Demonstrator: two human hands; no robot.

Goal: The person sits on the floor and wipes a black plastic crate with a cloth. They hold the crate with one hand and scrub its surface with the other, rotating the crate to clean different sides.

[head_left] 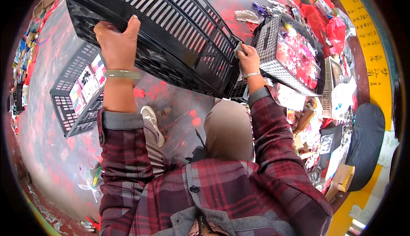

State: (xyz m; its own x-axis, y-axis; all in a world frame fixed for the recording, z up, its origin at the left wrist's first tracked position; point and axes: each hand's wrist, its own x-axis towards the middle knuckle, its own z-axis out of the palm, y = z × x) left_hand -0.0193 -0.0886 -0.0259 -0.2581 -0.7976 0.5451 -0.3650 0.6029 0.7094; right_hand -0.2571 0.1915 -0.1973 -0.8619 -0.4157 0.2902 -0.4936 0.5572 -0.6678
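A large black plastic crate (pixel 188 61) with slotted walls is held up tilted in front of me, its slotted side toward me. My left hand (pixel 116 44) grips its left part, thumb up against the outside and the other fingers partly hidden behind the rim. At its right end my right hand (pixel 248 61) is closed on the crate's edge, with a bit of greyish cloth or film showing at the fingers. Just right of that hand stands a grey-and-white woven-pattern basket (pixel 268 37) filled with red and pink wrapped items.
A second black slotted crate (pixel 70 95) with colourful cards stands on the floor at left. Mixed packets and red bags (pixel 336 33) pile up along the right wall, near a beige basket (pixel 328 86) and a black oblong object (pixel 366 144). Red scraps (pixel 195 120) dot the grey floor.
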